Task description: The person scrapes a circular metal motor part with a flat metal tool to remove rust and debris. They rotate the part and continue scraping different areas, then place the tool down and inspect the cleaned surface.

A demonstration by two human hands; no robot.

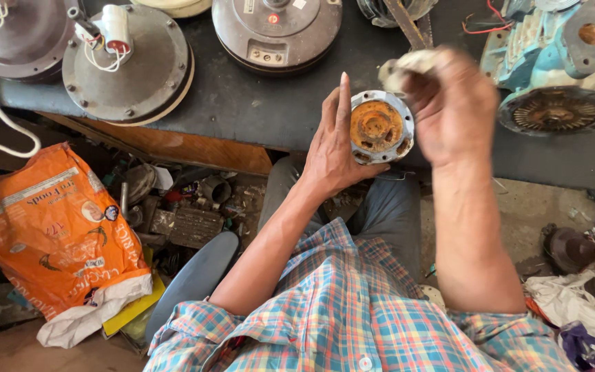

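My left hand [332,148] grips a round metal motor part [380,127] with a rusty orange centre and a pale grey rim, its face turned up toward me. The index finger stretches straight along its left edge. My right hand [449,103] hovers just right of and above the part, fingers closed on a small pale, crumpled piece, perhaps a rag or abrasive paper [408,65]. That hand is blurred. Both hands are over the near edge of a dark workbench [256,110].
Several round fan motor housings [129,65] sit on the bench, one with white wiring. A blue-green motor body [552,48] and a finned rotor [559,110] lie at right. An orange sack [49,227], scrap parts and rags clutter the floor.
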